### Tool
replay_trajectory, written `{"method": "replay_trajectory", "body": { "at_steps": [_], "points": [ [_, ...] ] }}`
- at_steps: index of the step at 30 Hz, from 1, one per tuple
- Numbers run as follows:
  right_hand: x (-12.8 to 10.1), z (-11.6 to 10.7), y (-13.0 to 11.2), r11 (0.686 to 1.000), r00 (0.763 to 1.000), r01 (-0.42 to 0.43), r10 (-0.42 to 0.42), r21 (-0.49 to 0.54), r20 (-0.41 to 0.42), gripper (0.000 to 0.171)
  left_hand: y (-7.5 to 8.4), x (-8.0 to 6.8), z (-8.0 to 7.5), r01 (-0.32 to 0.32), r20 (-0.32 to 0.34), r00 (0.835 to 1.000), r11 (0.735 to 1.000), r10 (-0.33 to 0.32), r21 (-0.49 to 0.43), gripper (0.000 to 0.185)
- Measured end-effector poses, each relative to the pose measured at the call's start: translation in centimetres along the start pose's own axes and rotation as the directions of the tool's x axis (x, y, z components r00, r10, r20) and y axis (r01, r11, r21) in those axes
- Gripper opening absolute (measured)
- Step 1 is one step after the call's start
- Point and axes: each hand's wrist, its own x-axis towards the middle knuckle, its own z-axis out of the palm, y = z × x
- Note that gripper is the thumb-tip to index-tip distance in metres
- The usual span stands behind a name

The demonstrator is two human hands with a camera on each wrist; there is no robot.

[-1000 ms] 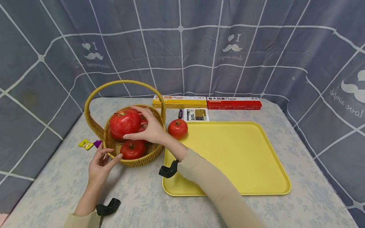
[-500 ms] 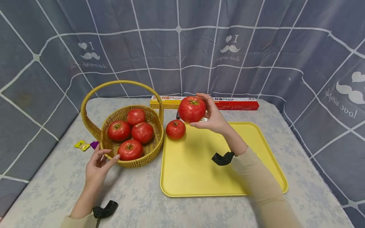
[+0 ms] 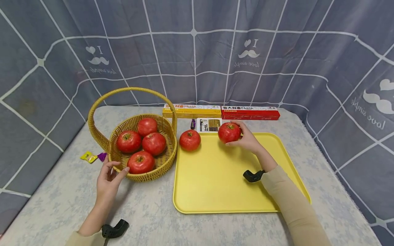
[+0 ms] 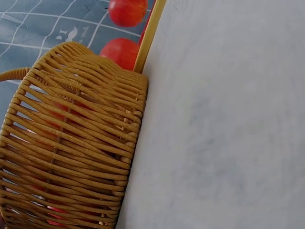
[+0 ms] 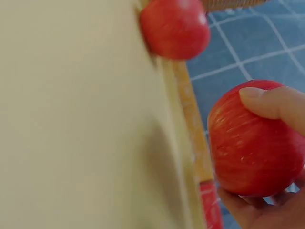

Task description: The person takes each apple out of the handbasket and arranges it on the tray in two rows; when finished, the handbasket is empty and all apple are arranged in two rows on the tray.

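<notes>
In the head view, the right hand point(image 3: 248, 140) pinches a round, glossy red apple point(image 3: 228, 133) by its sides between thumb and fingers, above the far part of a rectangular yellow tray point(image 3: 212, 184); this side grip presumably leaves the underside free. Well to the left of those fingers, a second red apple point(image 3: 189, 140) rests at the tray's far left corner, a gap that likely keeps the two from knocking. The left hand point(image 3: 107, 182) holds the near rim of a round, golden-brown woven basket point(image 3: 150, 176), fingers bent over the edge, probably to steady it; four red apples point(image 3: 141, 162) lie inside, just beyond these fingers. In the left wrist view, the basket wall fills one side, and the fingers' hold cannot be told from here. In the right wrist view, the thumb presses one side of the held apple while the fingers curl round the other, and its shadow falls apart from it on the tray, so it seems raised.
</notes>
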Motion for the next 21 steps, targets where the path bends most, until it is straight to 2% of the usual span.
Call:
{"method": "replay_trajectory", "body": {
  "at_steps": [3, 10, 16, 21],
  "points": [
    [0.1, -0.2, 1.2, 0.999, 0.999, -0.031, 0.032, -0.044, 0.005, 0.091, -0.1, 0.0, 0.0, -0.008, -0.004, 1.0, 1.0, 0.008, -0.019, 0.026],
    [0.3, 0.0, 2.9, 0.994, 0.998, -0.037, 0.041, -0.103, 0.041, 0.093, -0.5, 0.0, 0.0, -0.043, 0.003, 0.999, 0.998, 0.043, -0.054, 0.029],
    [-0.4, -0.3, 0.8, 0.989, 0.993, -0.029, 0.044, -0.144, 0.107, 0.096, -0.8, 0.2, 0.0, -0.059, 0.018, 0.998, 0.997, 0.06, -0.055, 0.038],
    [0.1, -1.3, -0.4, 0.958, 0.983, -0.02, 0.071, -0.285, 0.169, 0.101, -0.8, 0.2, 0.1, -0.055, 0.014, 0.998, 0.998, 0.055, -0.028, 0.04]
  ]
}}
